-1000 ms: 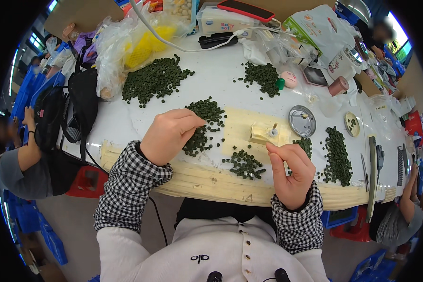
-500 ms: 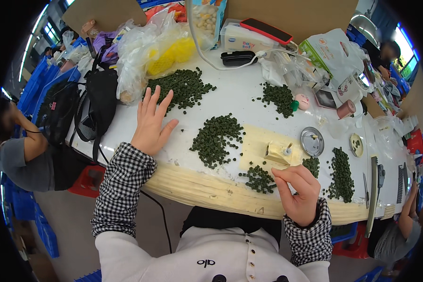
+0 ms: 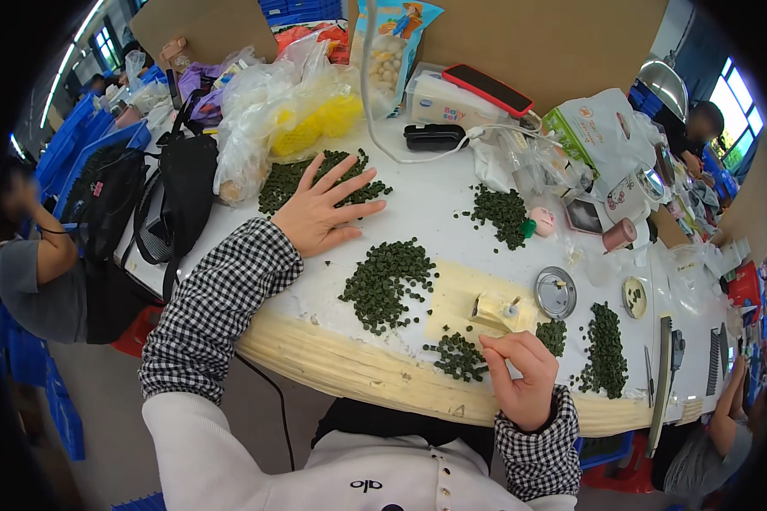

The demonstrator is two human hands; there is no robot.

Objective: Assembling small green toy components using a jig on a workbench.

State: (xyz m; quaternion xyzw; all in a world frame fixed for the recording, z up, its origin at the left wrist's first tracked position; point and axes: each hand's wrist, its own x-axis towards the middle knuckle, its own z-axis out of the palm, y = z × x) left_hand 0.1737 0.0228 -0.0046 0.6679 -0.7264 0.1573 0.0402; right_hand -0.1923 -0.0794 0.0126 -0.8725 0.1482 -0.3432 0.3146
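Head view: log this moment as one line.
left hand: open, fingers spread over far-left dark-green pellet pile, contact unclear | right hand: curled beside small front pellet pile, contents unclear | cream block: on pale-yellow sheet

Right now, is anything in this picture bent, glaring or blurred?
In the head view, the table's front edge bows, probably partly from the wide lens, and the corners go black; in that same head view, the window at right is glaringly bright, the head of a person near it is blurred, and the left hand looks clear.
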